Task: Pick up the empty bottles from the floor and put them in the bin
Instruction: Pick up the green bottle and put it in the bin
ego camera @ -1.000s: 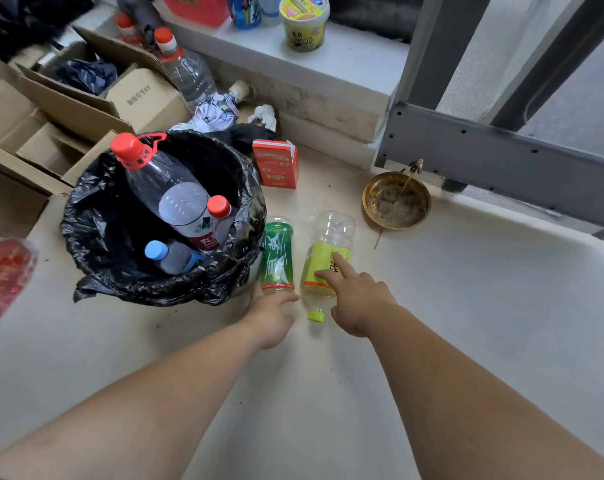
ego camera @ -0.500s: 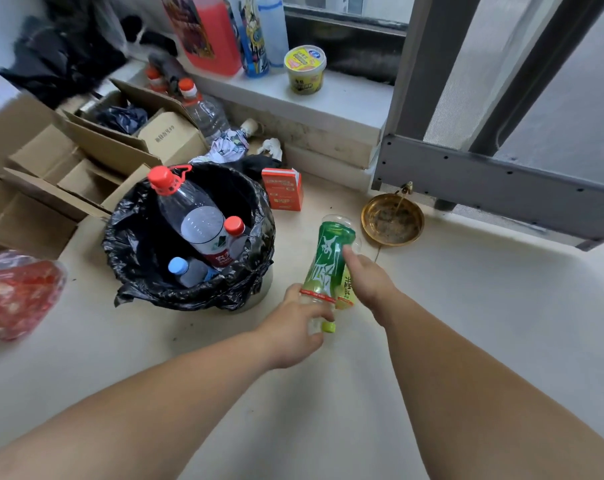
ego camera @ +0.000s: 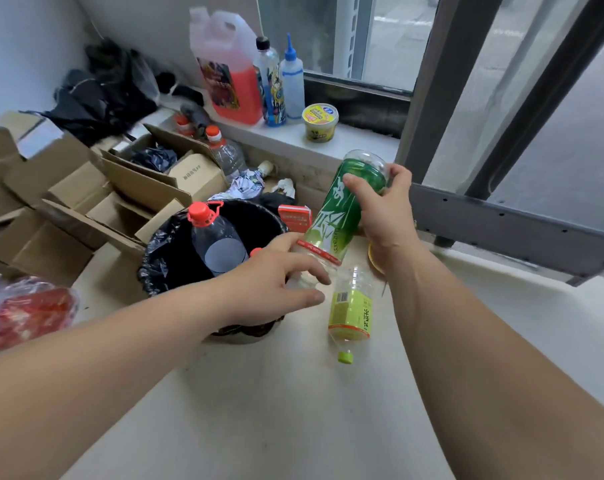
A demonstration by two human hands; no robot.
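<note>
A green-labelled bottle [ego camera: 342, 216] is held tilted in the air just right of the bin, base end up. My right hand [ego camera: 380, 209] grips its upper body. My left hand [ego camera: 276, 271] holds its clear neck end, thumb and fingers around it. A yellow-labelled bottle [ego camera: 351, 310] lies on the floor below them, its yellow-green cap [ego camera: 345, 356] pointing toward me. The bin [ego camera: 162, 258], lined with a black bag, stands to the left and holds a large clear bottle with a red cap [ego camera: 217, 247] and other bottles.
Open cardboard boxes [ego camera: 86, 202] crowd the left side, with a red plastic bag [ego camera: 27, 310] on the floor. A small red box [ego camera: 295, 216] sits behind the bin. A ledge [ego camera: 293, 140] carries a jug, bottles and a tub. A grey metal frame [ego camera: 501, 230] stands at right.
The green bottle has been lifted off the floor and raised higher; my right hand left the yellow bottle and took the green one's upper body. The yellow bottle stays on the floor.
</note>
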